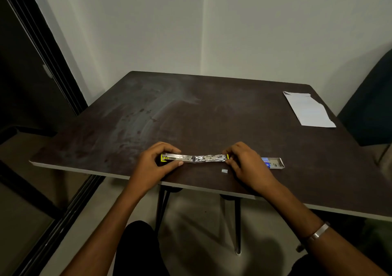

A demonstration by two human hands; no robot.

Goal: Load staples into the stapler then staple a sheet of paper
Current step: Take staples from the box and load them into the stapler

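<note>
A metal stapler (194, 158) with yellow ends lies swung fully open, flat along the table's near edge. My left hand (156, 163) grips its left end between thumb and fingers. My right hand (244, 162) pinches its right end. A small strip of staples (224, 171) lies on the table just below the stapler's right end, beside my right hand. An open staple box (273, 163), blue and white, lies right of my right hand. A white sheet of paper (308, 110) rests at the table's far right.
The dark brown table (191, 116) stands against a pale wall corner. A dark chair (373, 106) is at the right side. A dark door frame (42, 63) runs down the left. My knees show under the table's near edge.
</note>
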